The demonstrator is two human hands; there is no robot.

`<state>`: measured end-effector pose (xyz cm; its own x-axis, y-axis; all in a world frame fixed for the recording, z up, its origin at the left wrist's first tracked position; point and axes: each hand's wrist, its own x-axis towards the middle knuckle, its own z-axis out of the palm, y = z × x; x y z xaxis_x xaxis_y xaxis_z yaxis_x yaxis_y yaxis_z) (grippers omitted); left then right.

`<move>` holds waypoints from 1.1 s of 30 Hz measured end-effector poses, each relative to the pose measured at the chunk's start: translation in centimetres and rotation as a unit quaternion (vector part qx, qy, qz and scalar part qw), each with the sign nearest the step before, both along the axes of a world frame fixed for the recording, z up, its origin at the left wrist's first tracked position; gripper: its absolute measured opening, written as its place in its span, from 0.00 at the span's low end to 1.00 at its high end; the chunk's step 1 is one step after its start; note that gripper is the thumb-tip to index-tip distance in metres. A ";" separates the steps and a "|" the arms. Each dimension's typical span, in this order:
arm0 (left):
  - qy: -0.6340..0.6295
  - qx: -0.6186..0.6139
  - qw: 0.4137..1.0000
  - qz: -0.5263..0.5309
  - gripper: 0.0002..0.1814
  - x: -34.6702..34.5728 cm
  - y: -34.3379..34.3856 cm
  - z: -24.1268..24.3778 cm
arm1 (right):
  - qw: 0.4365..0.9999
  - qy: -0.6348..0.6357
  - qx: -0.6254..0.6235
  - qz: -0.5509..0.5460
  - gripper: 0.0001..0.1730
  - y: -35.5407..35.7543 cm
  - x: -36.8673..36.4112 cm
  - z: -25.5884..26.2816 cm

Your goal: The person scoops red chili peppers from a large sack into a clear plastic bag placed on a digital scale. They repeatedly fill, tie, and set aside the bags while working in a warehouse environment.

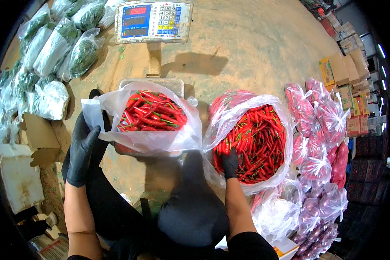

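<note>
A translucent white plastic bag (182, 136) of red chili peppers (152, 112) lies with its mouth spread over the metal platform (174, 85) of a digital scale. My left hand (83, 149), in a dark glove, grips this bag's handle at its left side, thumb in front. To the right stands a larger plastic bag (289, 156), wide at the top and full of red chili peppers (263, 143). My right hand (230, 164), also gloved, reaches into its left part. Its fingertips are among the peppers, so their hold is hidden.
The scale's display panel (154, 22), with lit red digits, rises on a post beyond the platform. Bagged green vegetables (57, 48) pile up at left, near an open cardboard box (42, 136). Tied bags of red produce (328, 120) line the right side, with cardboard cartons (338, 70) behind.
</note>
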<state>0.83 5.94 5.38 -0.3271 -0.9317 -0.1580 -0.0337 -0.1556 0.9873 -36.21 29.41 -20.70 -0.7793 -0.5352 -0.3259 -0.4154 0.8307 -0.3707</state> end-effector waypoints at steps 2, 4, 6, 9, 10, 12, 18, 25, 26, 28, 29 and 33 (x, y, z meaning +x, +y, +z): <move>0.003 0.001 1.000 0.002 0.38 0.3 0.1 -0.3 | 0.996 0.084 -0.023 -0.011 0.26 2.2 -1.4 -1.5; 0.020 -0.006 1.000 -0.001 0.37 0.6 0.2 -0.9 | 0.989 0.080 -0.122 0.023 0.23 3.7 -3.8 -1.2; 0.009 -0.018 1.000 -0.008 0.36 1.0 0.2 -1.1 | 0.981 -0.017 -0.193 -0.009 0.20 4.8 -5.5 0.2; 0.012 -0.017 1.000 0.000 0.34 1.7 0.4 -1.0 | 0.907 -0.311 -0.243 -0.143 0.16 4.9 -6.3 5.1; 0.016 -0.014 1.000 0.006 0.34 2.0 0.5 -0.9 | 0.888 -0.342 -0.278 -0.132 0.16 4.6 -5.8 7.1; 0.043 -0.021 0.999 0.013 0.32 2.1 0.6 -1.2 | 0.838 -0.388 -0.360 -0.132 0.17 4.0 -5.0 11.0; 0.085 -0.045 0.995 0.010 0.34 2.4 0.6 -2.1 | 0.756 -0.380 -0.530 -0.057 0.19 -1.6 -1.5 19.8; -0.187 -0.261 0.945 0.055 0.46 1.5 0.1 -2.0 | 0.804 -0.233 -0.523 0.160 0.14 -11.7 8.8 27.2; -0.226 -0.208 0.951 0.020 0.44 1.7 0.1 -1.3 | 0.803 -0.256 -0.504 0.189 0.15 -12.8 10.3 26.8; -0.252 -0.230 0.937 0.070 0.27 1.4 -0.1 -3.4 | 0.795 -0.237 -0.463 0.313 0.14 -15.1 12.7 25.5; -0.257 -0.237 0.934 0.074 0.21 1.2 -0.2 -3.5 | 0.778 -0.196 -0.440 0.403 0.12 -16.3 13.1 24.1; -0.229 -0.186 0.952 0.083 0.12 1.5 -0.7 -3.8 | 0.780 -0.123 -0.292 0.540 0.24 -19.0 13.6 19.1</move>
